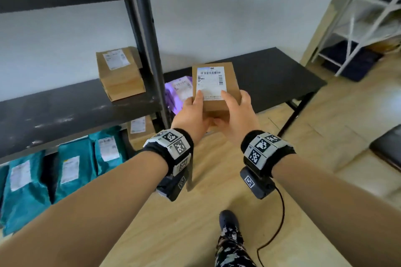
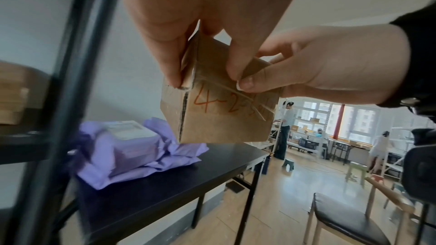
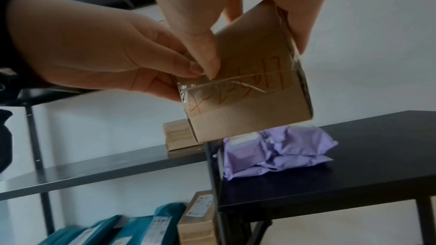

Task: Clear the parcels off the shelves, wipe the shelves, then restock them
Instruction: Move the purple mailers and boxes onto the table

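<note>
Two hands, left hand [image 1: 193, 112] and right hand [image 1: 235, 112], gripping small cardboard parcel [image 1: 214, 86] over bench [image 1: 271, 71]; looking light, stiff; near-end grip suiting it.

Matt brown cardboard box [image 1: 216, 86] with glossy tape; crinkled purple plastic mailer [image 2: 132, 148]; scuffed dark shelf [image 1: 71, 110]

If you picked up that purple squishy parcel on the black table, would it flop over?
Probably yes. The purple mailer bag looks crumpled and puffy, so its edges would likely sag, unlike the stiff cardboard box held in both hands. It seems light and unlikely to roll, lying flat on the black table.
</note>
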`<state>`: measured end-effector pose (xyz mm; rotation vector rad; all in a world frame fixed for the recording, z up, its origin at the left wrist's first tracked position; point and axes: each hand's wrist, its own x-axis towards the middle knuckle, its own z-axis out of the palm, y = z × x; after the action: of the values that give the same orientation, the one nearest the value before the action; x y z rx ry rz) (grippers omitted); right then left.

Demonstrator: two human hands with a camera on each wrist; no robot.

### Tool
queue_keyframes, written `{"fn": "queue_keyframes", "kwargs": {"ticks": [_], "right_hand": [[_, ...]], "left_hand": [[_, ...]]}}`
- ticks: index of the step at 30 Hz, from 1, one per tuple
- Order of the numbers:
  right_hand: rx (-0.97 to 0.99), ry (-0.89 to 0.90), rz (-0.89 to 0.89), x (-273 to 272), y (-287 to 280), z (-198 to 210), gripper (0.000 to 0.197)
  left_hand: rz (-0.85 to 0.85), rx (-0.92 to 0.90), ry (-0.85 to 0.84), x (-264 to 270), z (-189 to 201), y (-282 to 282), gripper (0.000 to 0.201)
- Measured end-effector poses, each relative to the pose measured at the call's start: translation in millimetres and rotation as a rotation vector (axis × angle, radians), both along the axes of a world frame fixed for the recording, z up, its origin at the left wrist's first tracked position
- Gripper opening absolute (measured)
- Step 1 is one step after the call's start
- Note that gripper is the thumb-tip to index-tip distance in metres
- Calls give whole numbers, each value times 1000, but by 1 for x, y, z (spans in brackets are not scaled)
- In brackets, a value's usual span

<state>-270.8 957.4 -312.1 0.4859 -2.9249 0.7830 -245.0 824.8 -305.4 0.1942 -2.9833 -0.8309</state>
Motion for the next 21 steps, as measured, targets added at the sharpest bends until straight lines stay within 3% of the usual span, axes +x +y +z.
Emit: {"fn": "queue_keyframes", "kwargs": {"ticks": [6,11,16,21], "right_hand": [[-9,-14,-125,-93,63,-6,69],[32,-94,-68,-194,107,-20,73],[47,-198,-1,-269,117,-51,67],[68,-291,60,-310,109,-86,63]], "left_hand": [[-88,44,29,-99,-13,67,78],[-65,88,-65,-186,-33,110,76],[16,129,-184,-244,-58,127,77],[70,128,-284,-274,-82,125,79]]}}
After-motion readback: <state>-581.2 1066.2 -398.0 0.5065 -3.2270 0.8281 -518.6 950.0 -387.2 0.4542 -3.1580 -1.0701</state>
